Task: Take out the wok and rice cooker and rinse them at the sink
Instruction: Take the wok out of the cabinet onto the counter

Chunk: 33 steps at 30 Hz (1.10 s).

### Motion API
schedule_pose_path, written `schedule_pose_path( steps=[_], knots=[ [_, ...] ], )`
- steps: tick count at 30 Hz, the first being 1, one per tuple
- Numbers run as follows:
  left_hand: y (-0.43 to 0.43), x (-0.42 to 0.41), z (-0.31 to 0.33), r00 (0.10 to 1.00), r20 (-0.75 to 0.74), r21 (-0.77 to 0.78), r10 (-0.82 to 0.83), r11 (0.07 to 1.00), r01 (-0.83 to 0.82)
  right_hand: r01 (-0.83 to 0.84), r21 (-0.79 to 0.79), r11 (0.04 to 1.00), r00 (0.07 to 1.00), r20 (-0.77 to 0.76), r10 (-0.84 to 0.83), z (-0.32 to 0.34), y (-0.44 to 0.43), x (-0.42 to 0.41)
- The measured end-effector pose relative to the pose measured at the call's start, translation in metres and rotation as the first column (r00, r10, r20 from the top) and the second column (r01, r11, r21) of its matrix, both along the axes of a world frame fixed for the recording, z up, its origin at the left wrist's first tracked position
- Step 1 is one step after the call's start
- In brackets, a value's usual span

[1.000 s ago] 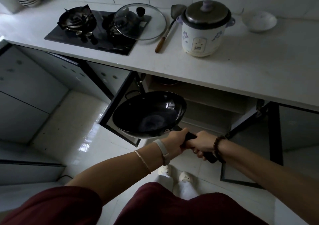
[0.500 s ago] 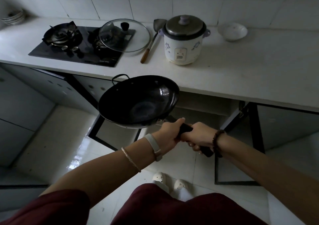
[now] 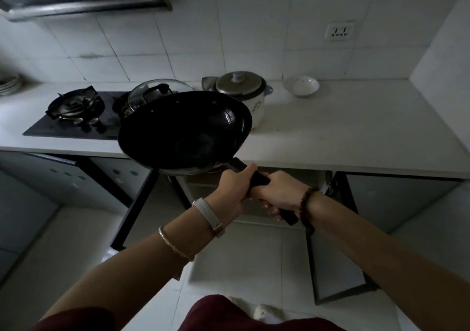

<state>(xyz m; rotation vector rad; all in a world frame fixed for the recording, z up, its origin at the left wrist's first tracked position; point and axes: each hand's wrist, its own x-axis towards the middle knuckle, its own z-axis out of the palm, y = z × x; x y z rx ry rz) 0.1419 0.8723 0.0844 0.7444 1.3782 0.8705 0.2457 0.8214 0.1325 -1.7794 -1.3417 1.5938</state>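
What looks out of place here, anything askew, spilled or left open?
Both cabinet doors under the counter stand open: left door, right door. The glass lid lies loose on the stove, partly hidden behind the wok. No spill or damage visible.

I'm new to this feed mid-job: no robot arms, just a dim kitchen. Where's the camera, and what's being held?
There is no machine here: a person works bare-handed, and the single camera sits on their head, looking forward and down. The left hand and right hand both grip the handle of a black wok, held in the air before the white countertop. On that countertop stand a gas stove with a glass lid on it, a lidded rice cooker and a white bowl. Below, cabinet doors hang open. No sink is in view.
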Motion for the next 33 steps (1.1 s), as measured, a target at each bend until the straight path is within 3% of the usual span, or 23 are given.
schedule_pose_path(
  steps=[17, 25, 33],
  knots=[
    [0.034, 0.066, 0.073, 0.970, -0.117, 0.241, -0.215, 0.941, 0.237, 0.270, 0.172, 0.947, 0.961, -0.101, -0.256, 0.052, 0.008, 0.046],
    [0.052, 0.121, 0.074, 0.900, -0.083, 0.216, -0.429, 0.873, 0.436, 0.493, 0.147, 0.857, 0.869, -0.124, -0.479, 0.048, 0.016, 0.083],
    [0.079, 0.183, 0.050, 0.785, 0.070, 0.103, -0.616, 0.787, 0.609, 0.688, 0.085, 0.721, 0.726, -0.089, -0.682, 0.031, 0.033, 0.120]
  ],
)
